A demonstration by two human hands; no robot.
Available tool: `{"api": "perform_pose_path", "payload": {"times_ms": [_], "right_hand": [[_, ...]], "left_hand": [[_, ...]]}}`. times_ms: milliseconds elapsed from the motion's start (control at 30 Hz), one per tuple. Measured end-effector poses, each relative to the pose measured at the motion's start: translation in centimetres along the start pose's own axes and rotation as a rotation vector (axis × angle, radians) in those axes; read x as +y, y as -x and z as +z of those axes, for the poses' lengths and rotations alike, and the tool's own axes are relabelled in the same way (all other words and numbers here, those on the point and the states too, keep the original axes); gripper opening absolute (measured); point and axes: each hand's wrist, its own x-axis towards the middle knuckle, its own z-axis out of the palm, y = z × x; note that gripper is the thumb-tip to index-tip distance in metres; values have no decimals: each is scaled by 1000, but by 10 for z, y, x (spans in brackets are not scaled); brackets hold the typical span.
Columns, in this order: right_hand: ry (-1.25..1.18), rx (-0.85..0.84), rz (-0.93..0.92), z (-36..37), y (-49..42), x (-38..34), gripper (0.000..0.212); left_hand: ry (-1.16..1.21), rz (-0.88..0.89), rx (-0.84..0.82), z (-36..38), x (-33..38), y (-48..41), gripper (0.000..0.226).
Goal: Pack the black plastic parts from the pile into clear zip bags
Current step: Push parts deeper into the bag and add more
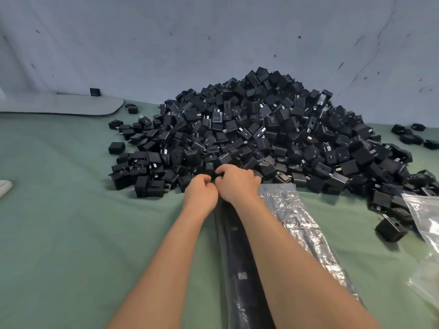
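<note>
both hands meet at the near foot of the pile (261, 129) of black plastic parts. your left hand (200, 189) and right hand (237, 184) sit knuckle to knuckle with fingers curled. what they pinch is hidden beneath them; part or bag mouth cannot be told. the long zip bag (237, 257), dark with parts, lies between your forearms. its long axis runs from your body straight out to the hands, with its far end right under the grip. the pile starts just beyond your knuckles, and the right hand reaches slightly further in. judgement: the next part lies straight ahead and must travel back along that axis. empty clear bags (292, 210) lie just right of your right forearm on the green cloth (71, 210).
</note>
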Motion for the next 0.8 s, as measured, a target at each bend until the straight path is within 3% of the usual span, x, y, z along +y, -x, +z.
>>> {"api": "perform_pose_path", "payload": {"times_ms": [133, 233, 333, 500, 667, 800], "right_hand": [[-288, 134, -1, -13, 9, 7, 16], [-597, 51, -56, -35, 26, 19, 19], [-729, -68, -104, -54, 55, 27, 26], [-635, -92, -150, -63, 113, 40, 24], [-400, -82, -356, -46, 176, 49, 37], [-385, 1, -310, -39, 209, 62, 40]], "left_hand": [[133, 16, 44, -6, 5, 7, 29], [355, 5, -6, -15, 14, 23, 17], [474, 17, -130, -22, 24, 45, 21], [417, 69, -98, -27, 22, 81, 20], [271, 99, -28, -25, 7, 114, 27], [285, 115, -73, -20, 3, 145, 23]]}}
